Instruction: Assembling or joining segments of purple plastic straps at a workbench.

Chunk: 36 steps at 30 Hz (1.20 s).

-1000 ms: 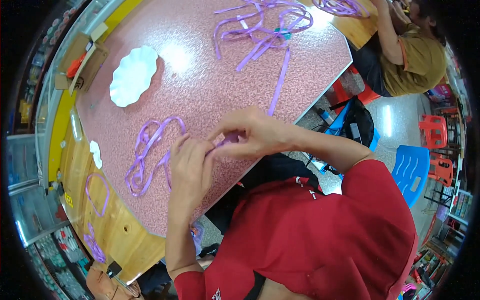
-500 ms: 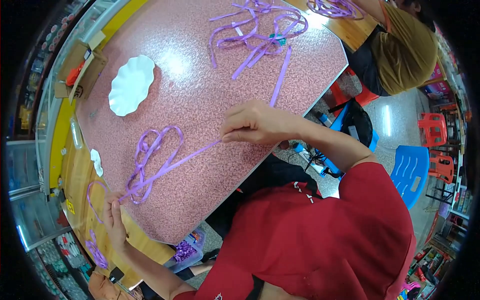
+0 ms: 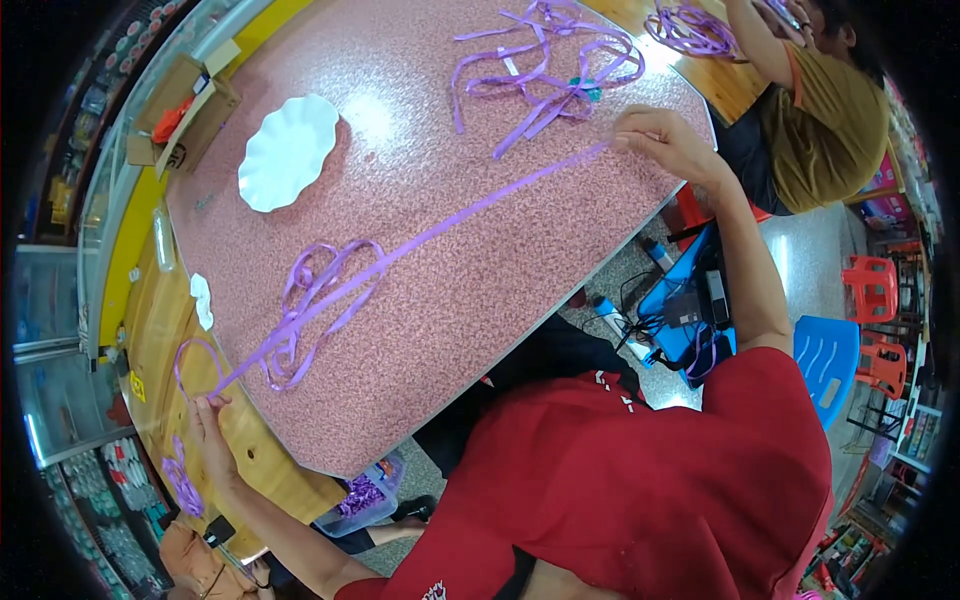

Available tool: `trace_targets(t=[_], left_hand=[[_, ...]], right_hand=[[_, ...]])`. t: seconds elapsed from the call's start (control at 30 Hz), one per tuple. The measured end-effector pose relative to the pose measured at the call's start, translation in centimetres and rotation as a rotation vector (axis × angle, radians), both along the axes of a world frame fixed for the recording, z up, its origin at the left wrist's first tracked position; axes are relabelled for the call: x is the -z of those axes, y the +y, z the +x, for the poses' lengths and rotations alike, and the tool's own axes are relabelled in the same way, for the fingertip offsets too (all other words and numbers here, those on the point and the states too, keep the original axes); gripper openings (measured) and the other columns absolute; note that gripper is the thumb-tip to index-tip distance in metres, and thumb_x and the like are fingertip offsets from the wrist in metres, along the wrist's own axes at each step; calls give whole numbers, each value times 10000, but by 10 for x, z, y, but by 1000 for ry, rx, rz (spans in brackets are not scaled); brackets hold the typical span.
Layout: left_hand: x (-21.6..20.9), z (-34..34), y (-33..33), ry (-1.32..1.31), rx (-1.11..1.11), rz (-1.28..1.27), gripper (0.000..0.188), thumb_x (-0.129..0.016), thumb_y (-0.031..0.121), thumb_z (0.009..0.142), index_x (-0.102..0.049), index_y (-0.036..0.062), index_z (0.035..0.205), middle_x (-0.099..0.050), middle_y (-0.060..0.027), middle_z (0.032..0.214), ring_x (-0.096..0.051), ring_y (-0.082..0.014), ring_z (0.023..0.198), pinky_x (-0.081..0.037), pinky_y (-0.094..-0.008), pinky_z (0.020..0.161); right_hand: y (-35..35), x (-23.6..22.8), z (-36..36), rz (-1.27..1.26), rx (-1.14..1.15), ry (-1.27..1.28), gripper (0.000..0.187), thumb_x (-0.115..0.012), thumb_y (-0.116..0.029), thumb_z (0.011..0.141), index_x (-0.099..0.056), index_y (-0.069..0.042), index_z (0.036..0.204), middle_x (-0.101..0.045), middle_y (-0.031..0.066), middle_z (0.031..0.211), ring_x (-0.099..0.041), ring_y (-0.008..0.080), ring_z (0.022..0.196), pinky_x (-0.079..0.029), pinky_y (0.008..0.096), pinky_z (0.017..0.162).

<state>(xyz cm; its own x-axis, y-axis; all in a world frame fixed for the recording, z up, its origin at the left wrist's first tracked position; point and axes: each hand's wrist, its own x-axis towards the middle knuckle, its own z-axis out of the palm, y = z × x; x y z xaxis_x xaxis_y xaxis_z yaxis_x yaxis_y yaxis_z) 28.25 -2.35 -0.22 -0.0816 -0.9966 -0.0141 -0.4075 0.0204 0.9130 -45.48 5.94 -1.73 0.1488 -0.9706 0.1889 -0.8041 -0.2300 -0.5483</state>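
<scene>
A purple ribbon (image 3: 470, 211) runs taut across the pink speckled table (image 3: 480, 300), stretched between my two hands. At the table's left corner, my left hand (image 3: 208, 410) pinches its lower end, and a loop of ribbon stands beyond the fingers. My right hand (image 3: 660, 140), far out to the right, closes thumb against fingers on the other end. Loose loops of ribbon (image 3: 330, 290) lie on the table under the stretched length. Just left of my right hand rests a tangle of purple ribbons (image 3: 545, 70) with a small green piece among them.
A white wavy-edged dish (image 3: 288, 155) sits at the far left, near a cardboard box (image 3: 195, 115) holding something orange. More ribbon (image 3: 180, 480) lies on the wooden table at left. A plastic bin (image 3: 365, 495) of purple pieces is below. Another person (image 3: 820, 130) handles ribbons at upper right.
My right hand has moved far to the right and away from me, drawing the ribbon out longer. My left hand stays at the left corner, still pinching.
</scene>
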Motion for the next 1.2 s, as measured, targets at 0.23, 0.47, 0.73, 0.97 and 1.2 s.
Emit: trace_targets(t=[0.23,0.47,0.73,0.97,1.2], left_hand=[[27,-13,-10,-530,-271,-260,421,-556,329,986,-558,-5,1243,-593,-131,1178,-564,-258,1106,-388,-403,1014],[-11,-134,8,-545,-126,-565,339,-589,172,959,-558,4,1251,-601,-145,1176,-579,-254,1084,-459,-353,921],[-10,-253,59,-359,328,-446,140,-587,86,935,-676,15,1016,-668,-126,934,-641,-228,836,-499,-319,773],[9,-299,87,179,496,260,285,-516,189,1002,-612,-35,1150,-665,-104,1050,-638,-176,916,-516,-302,793],[29,-340,79,1078,232,610,443,-465,317,1033,-534,-42,1283,-628,-162,1187,-626,-230,1086,-499,-368,971]], right_hand=[[15,4,32,133,185,-393,178,-648,-142,915,-676,19,984,-641,65,904,-585,118,827,-475,281,736],[13,-1,134,23,-227,-266,114,-678,-114,873,-688,-28,947,-639,89,919,-633,223,827,-494,313,684],[0,30,203,-190,-248,44,157,-705,-196,824,-648,-78,911,-600,90,891,-614,295,810,-492,408,658],[-8,8,210,-236,-255,-100,139,-720,-145,794,-648,-70,886,-600,87,825,-602,290,779,-483,410,637],[-2,-8,219,-332,-339,-201,174,-728,-74,766,-672,-76,931,-626,87,805,-621,280,717,-498,380,618]])
